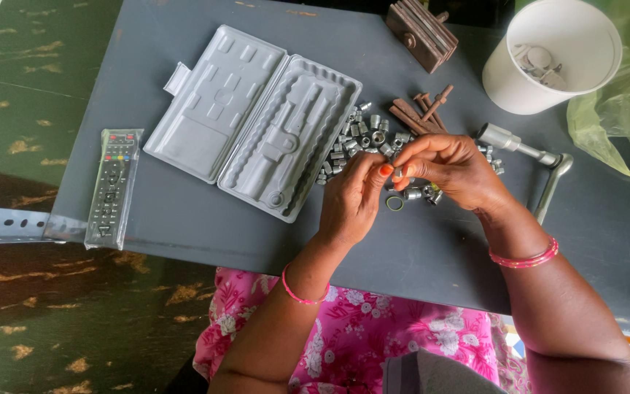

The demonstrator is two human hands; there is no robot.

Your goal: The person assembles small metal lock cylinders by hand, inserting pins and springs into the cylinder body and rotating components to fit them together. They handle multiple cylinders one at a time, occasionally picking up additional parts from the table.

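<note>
Got both hands pinched together over the pile of small metal sockets (364, 138) on the grey table (184, 211). My left hand (353, 197) and right hand (450, 169) meet fingertip to fingertip on one little socket (398, 173), held up close so I can turn it between my fingers. The open grey tool case (253, 120) sits just left, trays up, within easy reach. The ratchet handle (530, 157) lies past my right hand. Can't really make out the piece itself, my fingers cover most of it.
</note>
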